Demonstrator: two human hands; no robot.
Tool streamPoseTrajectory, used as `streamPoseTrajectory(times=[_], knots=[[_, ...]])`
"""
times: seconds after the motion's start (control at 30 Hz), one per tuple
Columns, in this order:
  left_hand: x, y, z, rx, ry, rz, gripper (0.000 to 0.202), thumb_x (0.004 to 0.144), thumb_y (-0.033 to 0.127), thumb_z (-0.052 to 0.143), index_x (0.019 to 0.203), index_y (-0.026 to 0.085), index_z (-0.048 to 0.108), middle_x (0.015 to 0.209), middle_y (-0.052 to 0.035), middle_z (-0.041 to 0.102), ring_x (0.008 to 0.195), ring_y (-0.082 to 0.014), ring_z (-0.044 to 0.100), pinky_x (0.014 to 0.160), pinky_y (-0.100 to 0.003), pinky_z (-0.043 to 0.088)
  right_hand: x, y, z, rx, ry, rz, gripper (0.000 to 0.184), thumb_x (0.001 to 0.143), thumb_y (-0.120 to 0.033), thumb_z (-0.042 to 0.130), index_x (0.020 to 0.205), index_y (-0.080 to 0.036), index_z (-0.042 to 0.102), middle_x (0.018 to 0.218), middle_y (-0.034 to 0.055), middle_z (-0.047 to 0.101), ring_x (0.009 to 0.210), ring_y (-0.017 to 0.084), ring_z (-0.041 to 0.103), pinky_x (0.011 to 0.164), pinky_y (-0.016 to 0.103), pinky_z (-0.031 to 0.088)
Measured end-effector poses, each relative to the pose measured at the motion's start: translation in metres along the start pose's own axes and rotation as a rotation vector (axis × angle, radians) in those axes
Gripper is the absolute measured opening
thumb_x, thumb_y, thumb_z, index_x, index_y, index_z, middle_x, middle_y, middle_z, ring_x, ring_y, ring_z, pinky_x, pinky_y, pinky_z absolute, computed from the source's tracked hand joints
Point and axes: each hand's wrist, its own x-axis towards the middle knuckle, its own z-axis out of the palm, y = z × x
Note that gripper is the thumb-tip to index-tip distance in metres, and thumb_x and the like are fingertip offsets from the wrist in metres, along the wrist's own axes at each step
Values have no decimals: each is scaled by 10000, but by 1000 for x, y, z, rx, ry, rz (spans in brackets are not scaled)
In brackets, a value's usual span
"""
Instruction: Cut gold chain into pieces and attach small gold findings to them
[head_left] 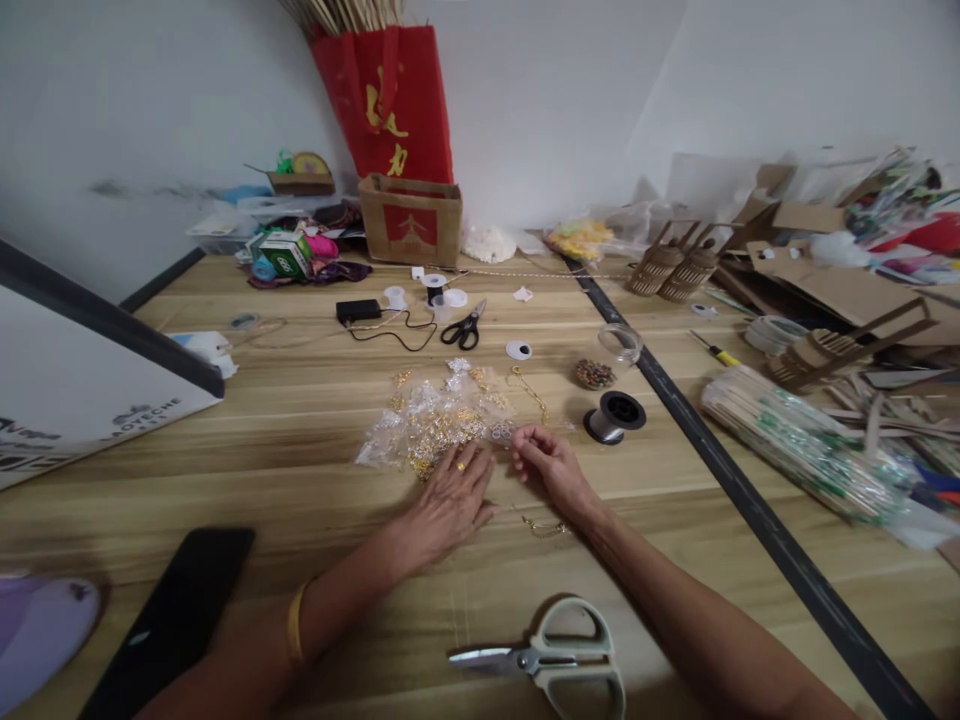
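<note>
My left hand (454, 500) lies palm down with its fingers stretched out, fingertips at the near edge of a pile of small clear bags (442, 415) holding gold and silver jewelry findings. To its right, my right hand (551, 465) has thumb and fingers pinched at the edge of a small clear bag of rings (501, 431). A short gold chain (545, 527) rests on the table just below my right hand. Another gold chain (531, 390) lies beyond it. Light-handled scissors (562, 655) lie partly open nearer to me.
A wire spool (616, 416) and a tub of beads (595, 374) stand to the right. Black scissors (465, 327) lie behind the pile. A black phone (176, 615) is at the near left. Wrapped sticks (806, 440) lie beyond the dark strip (720, 460).
</note>
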Motion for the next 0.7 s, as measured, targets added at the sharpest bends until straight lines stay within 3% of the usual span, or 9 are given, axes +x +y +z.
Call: streamPoseTrajectory(times=[0.3,0.53,0.7], knots=[[11,6,-12,-27,-30,-51,537,919,422,382,1351,106,348,1309,-177,461,1284,-322,350,1082,-480,226,-1,1,1,98,160,-92,277,691,-417,701,709,-194,538,570,-32,464,481,86,405,416,194,380],[29,5,-4,21,37,-17,497,912,381,406,1339,128,367,1280,-183,483,1247,-313,386,1075,-493,220,1,1,1,97,144,-113,266,712,-413,681,695,-200,523,551,-40,453,461,84,396,423,202,373],[26,2,-10,-9,8,-36,466,908,361,423,1314,134,391,1239,-162,492,1208,-299,416,1048,-463,272,1,1,1,141,132,-91,263,700,-401,702,709,-192,543,556,-38,483,456,81,420,415,198,378]])
